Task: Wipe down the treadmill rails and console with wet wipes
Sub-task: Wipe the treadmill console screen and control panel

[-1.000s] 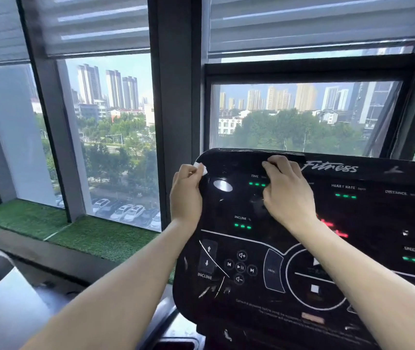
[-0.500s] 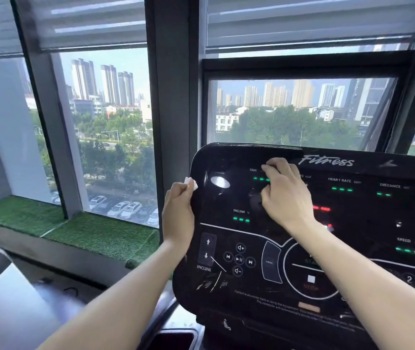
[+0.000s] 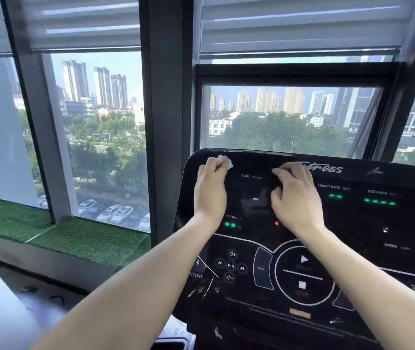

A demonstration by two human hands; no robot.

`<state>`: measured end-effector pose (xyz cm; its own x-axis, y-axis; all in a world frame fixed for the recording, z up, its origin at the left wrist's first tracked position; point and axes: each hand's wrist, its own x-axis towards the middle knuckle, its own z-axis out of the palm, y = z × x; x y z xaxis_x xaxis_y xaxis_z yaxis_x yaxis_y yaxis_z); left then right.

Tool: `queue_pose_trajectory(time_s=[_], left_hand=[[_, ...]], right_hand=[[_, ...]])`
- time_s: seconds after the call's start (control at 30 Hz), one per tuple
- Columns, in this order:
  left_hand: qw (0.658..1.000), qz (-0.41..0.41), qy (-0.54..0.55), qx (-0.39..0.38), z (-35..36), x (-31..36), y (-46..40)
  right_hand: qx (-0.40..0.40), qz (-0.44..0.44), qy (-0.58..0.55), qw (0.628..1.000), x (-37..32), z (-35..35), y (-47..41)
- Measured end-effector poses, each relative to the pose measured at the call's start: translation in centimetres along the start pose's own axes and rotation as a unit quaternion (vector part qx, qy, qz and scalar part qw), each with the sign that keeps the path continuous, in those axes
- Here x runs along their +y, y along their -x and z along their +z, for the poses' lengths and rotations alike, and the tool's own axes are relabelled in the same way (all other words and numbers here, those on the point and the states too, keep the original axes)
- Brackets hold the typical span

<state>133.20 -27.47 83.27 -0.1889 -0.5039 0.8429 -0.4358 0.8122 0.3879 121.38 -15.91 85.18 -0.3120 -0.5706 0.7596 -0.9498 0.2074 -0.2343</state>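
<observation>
My left hand (image 3: 210, 190) pinches a small white wet wipe (image 3: 225, 161) in its curled fingers, pressed on the upper left corner of the black treadmill console (image 3: 367, 261), just under its top edge. My right hand (image 3: 296, 198) rests beside it on the console face with fingers curled, near the TIME label; I cannot tell if it holds anything. Beyond the console stands the window (image 3: 95, 135), with a green turf sill (image 3: 85, 238) at its foot.
</observation>
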Motion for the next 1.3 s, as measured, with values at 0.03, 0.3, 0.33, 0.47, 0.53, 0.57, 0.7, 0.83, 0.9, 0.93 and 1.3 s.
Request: queue_pose_trajectory(time_s=[0.03,0.3,0.33,0.47,0.53,0.57,0.7,0.83,0.9,0.93,1.3], left_hand=[[0.999,0.034,0.014,-0.024,0.5,0.9,0.4],[0.996,-0.086,-0.008,0.001,-1.2,-1.9,-0.2],[0.995,-0.090,-0.030,0.006,-1.1,-1.4,-0.1],[0.998,-0.012,0.029,-0.047,0.9,3.0,0.7],[0.993,0.070,0.039,-0.082,2.2,5.2,2.0],[0.990,0.101,0.032,-0.097,2.4,5.9,2.5],[0.984,0.117,0.005,-0.131,1.2,3.6,2.1],[0.998,-0.047,-0.034,-0.022,-0.6,-0.1,0.8],[0.998,-0.054,-0.036,-0.004,-0.1,1.0,1.1],[0.999,-0.040,-0.021,-0.010,0.5,2.2,1.4],[0.990,0.097,0.015,-0.098,1.0,3.6,2.6]], right_hand=[[0.008,0.008,0.000,1.000,0.4,-0.2,0.0],[0.020,0.044,0.008,0.999,2.1,-1.3,0.9],[0.020,0.046,0.011,0.999,2.3,-1.4,1.0],[0.026,0.071,0.013,0.997,3.1,-1.8,1.5],[0.028,0.072,0.015,0.997,3.4,-1.9,1.9],[0.028,0.069,0.017,0.997,3.5,-1.9,2.0],[0.027,0.063,0.022,0.997,3.6,-1.5,2.4],[0.042,0.058,0.012,0.997,3.9,-1.3,2.7],[0.051,0.058,0.006,0.997,4.1,-1.3,3.1],[0.053,0.059,0.003,0.997,4.3,-1.4,3.4],[0.048,0.058,0.008,0.997,5.0,-1.8,4.1]])
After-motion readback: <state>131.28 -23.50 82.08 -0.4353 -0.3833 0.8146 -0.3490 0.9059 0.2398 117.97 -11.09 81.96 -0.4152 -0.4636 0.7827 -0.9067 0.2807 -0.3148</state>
